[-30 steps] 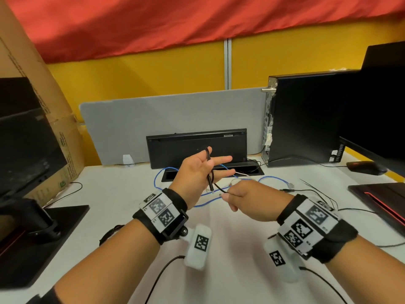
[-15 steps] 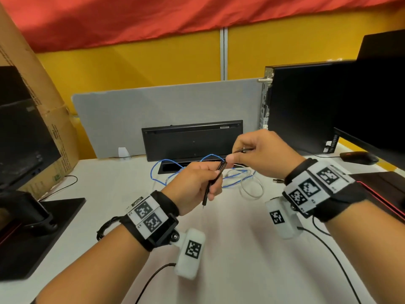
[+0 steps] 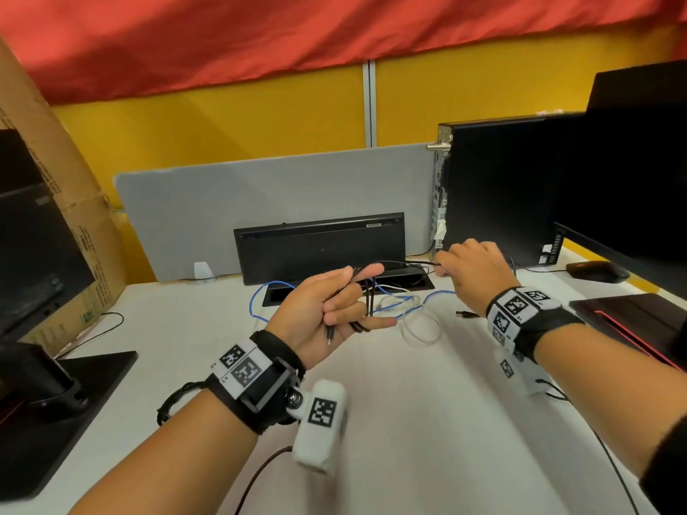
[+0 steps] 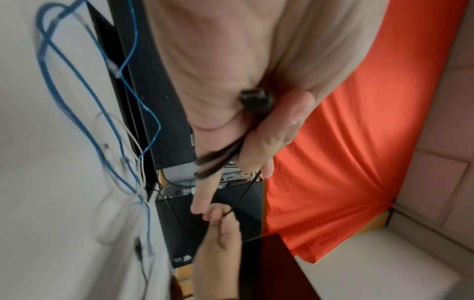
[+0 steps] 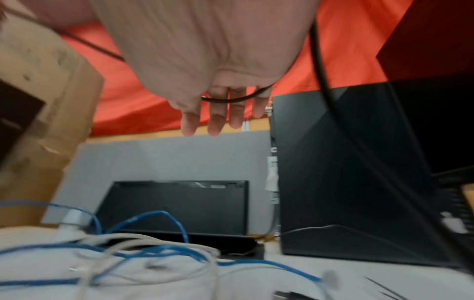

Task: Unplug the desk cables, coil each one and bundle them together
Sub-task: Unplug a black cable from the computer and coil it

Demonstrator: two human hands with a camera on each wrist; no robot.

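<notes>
My left hand (image 3: 353,295) is raised over the white desk (image 3: 409,421), thumb and little finger spread. Its curled middle fingers hold the looped black cable (image 3: 368,302). One small plug (image 3: 329,334) hangs below the palm. In the left wrist view the black cable (image 4: 218,160) runs between the fingers, with a plug (image 4: 256,99) against the palm. A single strand leads right to my right hand (image 3: 442,263), which pinches it near the PC tower (image 3: 502,187). The same strand crosses the right fingers (image 5: 231,113). A blue cable (image 3: 260,302) and a white cable (image 3: 420,328) lie loose on the desk.
A black keyboard (image 3: 319,247) leans on the grey divider (image 3: 260,202) behind an open cable hatch (image 3: 409,284). A monitor (image 3: 632,180) and mouse (image 3: 594,271) stand at right. A monitor stand (image 3: 55,403) and cardboard box (image 3: 74,217) are at left. A loose plug (image 3: 464,313) lies on the desk.
My right hand has swung right and away toward the PC tower, drawing a strand of black cable out. My left hand has turned palm-up and spread its thumb and little finger.
</notes>
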